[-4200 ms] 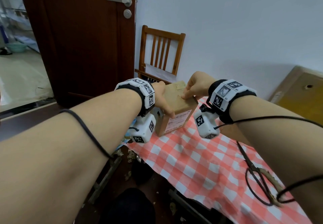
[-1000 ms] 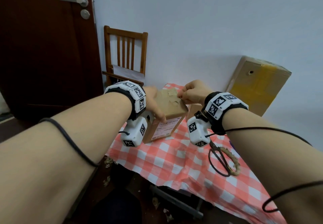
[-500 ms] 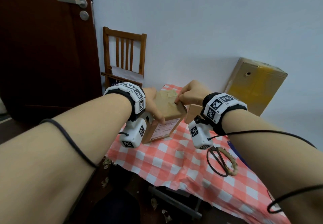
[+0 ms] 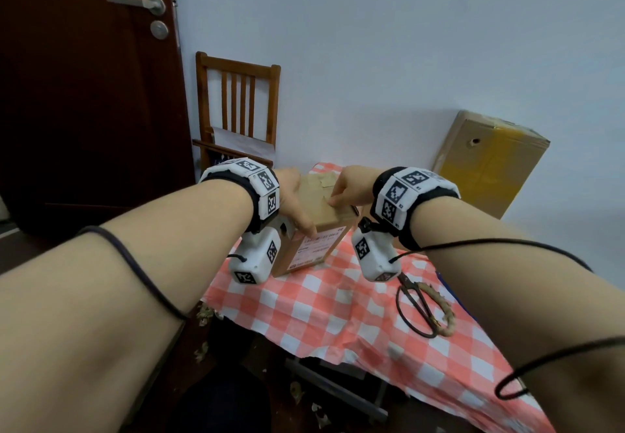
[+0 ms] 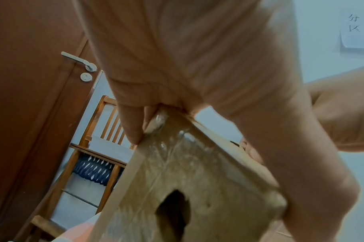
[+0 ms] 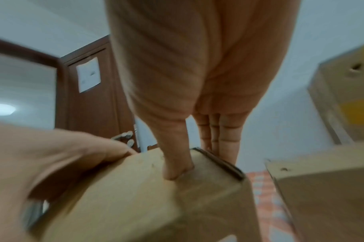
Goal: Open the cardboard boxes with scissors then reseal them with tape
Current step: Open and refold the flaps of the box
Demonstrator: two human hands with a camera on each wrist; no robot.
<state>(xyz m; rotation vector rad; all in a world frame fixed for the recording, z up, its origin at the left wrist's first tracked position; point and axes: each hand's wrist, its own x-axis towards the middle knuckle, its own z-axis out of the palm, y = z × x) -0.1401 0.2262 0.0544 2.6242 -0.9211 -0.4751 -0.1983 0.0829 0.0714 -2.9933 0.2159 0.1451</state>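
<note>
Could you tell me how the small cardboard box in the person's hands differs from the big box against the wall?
The small box stands on the checked tablecloth, held by the left hand and right hand; the big box leans tilted against the wall, untouched. The small box bears a white shipping label; the big box shows yellow tape. Both are brown cardboard.

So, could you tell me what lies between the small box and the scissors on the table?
Only bare checked cloth, seen in the head view, with the right wrist's camera hanging above it.
</note>
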